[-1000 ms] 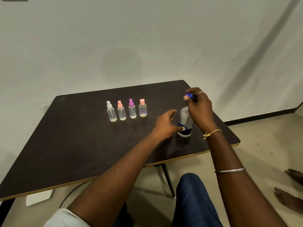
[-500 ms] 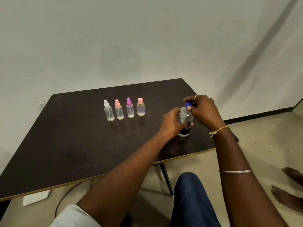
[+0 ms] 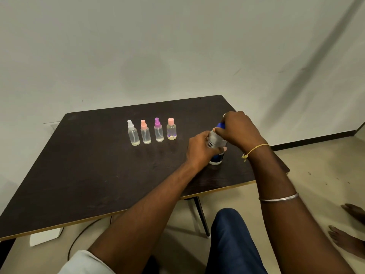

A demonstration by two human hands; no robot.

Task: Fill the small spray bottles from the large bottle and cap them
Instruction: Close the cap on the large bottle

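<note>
- Left hand [image 3: 199, 149] has closed round the body of the large bottle [image 3: 216, 144] since a second ago; the right hand [image 3: 239, 129] stays curled over its blue cap [image 3: 221, 125].
- Upright on the dark table [image 3: 98, 175], the large bottle has four capped small spray bottles [image 3: 145, 134] in a row, well to its left.
- Uncapping likely goes best with the body braced and only the cap twisting.

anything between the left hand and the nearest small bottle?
Nothing: head view shows only bare table between the left hand, gripping the large bottle, and the peach-capped bottle.
</note>
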